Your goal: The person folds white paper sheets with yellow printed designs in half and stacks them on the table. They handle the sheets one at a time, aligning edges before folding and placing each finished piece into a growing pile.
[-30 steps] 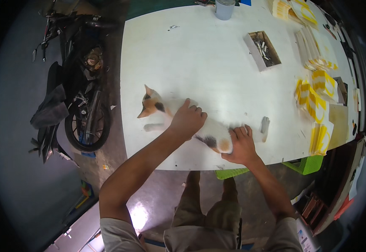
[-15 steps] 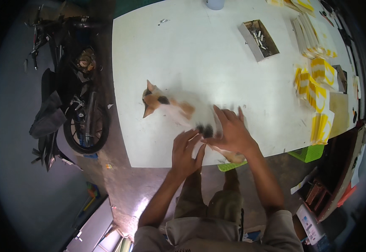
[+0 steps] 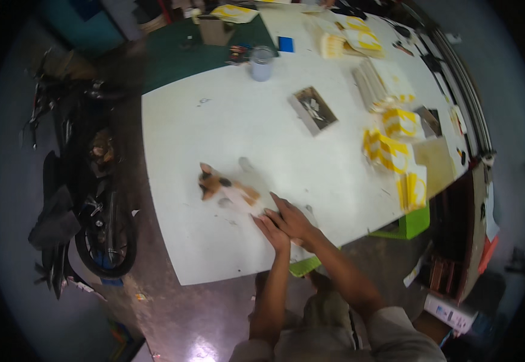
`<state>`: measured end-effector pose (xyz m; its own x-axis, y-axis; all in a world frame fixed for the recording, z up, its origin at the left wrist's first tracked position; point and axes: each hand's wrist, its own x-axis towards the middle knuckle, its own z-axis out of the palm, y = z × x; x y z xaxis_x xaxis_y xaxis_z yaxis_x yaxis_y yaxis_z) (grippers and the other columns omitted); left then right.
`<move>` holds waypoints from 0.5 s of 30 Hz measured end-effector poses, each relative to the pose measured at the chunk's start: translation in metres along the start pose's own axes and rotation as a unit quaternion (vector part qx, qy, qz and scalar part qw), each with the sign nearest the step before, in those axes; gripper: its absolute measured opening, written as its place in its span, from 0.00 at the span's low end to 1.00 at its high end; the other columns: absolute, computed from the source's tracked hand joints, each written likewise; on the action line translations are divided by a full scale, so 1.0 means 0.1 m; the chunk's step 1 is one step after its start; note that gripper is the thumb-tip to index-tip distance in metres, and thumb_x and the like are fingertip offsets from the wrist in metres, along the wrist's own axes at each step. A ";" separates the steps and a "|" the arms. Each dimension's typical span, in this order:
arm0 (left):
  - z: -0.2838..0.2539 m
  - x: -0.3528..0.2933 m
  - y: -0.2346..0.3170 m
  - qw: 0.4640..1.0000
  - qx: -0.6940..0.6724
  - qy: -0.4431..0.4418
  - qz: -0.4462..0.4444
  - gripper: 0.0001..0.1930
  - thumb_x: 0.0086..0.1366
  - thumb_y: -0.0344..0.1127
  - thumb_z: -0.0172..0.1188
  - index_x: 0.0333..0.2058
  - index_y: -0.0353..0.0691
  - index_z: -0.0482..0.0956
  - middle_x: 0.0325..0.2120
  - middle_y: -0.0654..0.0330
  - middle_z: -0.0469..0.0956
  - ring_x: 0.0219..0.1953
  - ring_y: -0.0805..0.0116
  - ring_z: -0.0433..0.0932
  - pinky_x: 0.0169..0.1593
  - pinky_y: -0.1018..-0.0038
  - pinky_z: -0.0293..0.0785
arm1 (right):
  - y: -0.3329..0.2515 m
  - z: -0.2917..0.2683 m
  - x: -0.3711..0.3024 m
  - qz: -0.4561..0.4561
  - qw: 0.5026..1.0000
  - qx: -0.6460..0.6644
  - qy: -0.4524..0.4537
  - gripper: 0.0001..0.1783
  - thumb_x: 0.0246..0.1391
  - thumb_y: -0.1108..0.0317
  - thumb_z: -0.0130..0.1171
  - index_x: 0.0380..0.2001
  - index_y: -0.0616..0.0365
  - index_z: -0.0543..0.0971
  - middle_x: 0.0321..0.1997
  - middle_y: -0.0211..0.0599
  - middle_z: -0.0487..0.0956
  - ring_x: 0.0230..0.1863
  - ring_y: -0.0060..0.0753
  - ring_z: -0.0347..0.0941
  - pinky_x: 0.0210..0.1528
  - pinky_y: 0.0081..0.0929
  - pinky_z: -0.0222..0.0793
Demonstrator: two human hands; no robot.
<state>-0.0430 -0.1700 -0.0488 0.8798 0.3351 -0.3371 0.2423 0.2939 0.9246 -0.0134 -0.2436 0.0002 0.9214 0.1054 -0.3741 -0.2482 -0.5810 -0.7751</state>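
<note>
A white, orange and black cat (image 3: 229,190) is on the white table (image 3: 190,253), its head to the left and its hindquarters toward me. My left hand (image 3: 272,234) cups the near side of its rear end. Against the far side of the hindquarters lies my right hand (image 3: 294,218), its fingers together and pointing to the cat's back. The two hands meet closely around the cat's rear, hiding most of the tail and part of the hind legs. Some of the cat is blurred.
Beyond the cat stand an open box (image 3: 313,111) of small pieces and a lidded tub (image 3: 262,63). Yellow-and-white packages (image 3: 389,148) are stacked at the right. A green plastic stool (image 3: 416,224) is under the right edge; a motorcycle (image 3: 63,193) stands left of the table.
My hands have drawn together around the cat's hindquarters. The cat's legs are more spread out. My view has shifted, showing more of the table's far end.
</note>
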 end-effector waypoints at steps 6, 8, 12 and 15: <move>0.03 -0.45 -0.26 0.996 0.063 -0.043 0.036 0.38 0.76 0.52 0.39 0.70 0.28 0.39 0.71 0.41 0.42 0.72 0.51 0.45 0.72 0.64 0.42 | 0.62 -0.11 -0.49 -0.165 0.971 -0.152 0.078 0.32 0.62 0.62 0.53 0.66 0.63 0.62 0.64 0.59 0.68 0.63 0.58 0.65 0.64 0.44 0.62; -0.02 -0.62 -0.34 0.987 0.124 -0.077 0.069 0.38 0.76 0.53 0.40 0.71 0.31 0.39 0.71 0.42 0.42 0.72 0.51 0.47 0.71 0.64 0.43 | 0.63 -0.35 -0.90 -0.185 0.976 -0.095 0.062 0.30 0.61 0.62 0.55 0.64 0.63 0.65 0.64 0.53 0.69 0.63 0.55 0.66 0.64 0.44 0.62; -0.39 -0.72 -0.68 0.944 0.289 -0.106 0.121 0.33 0.76 0.48 0.43 0.68 0.29 0.50 0.66 0.40 0.56 0.70 0.50 0.54 0.69 0.64 0.52 | 1.38 -0.49 -1.87 -0.175 0.985 -0.015 -0.001 0.29 0.61 0.56 0.56 0.61 0.60 0.69 0.60 0.51 0.73 0.61 0.51 0.69 0.60 0.43 0.67; -0.05 -1.50 -0.32 0.914 0.378 -0.008 0.147 0.25 0.75 0.46 0.48 0.59 0.31 0.69 0.53 0.42 0.75 0.58 0.49 0.71 0.63 0.59 0.62 | 2.39 -0.72 -2.99 -0.118 0.993 0.021 0.015 0.27 0.63 0.54 0.56 0.59 0.59 0.71 0.55 0.47 0.78 0.55 0.51 0.74 0.57 0.41 0.70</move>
<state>-0.1843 -0.2254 -0.0286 0.9568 0.2848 -0.0584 0.2033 -0.5117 0.8348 -0.3266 -0.4724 -0.0364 0.9634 0.2112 -0.1650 -0.0357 -0.5092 -0.8599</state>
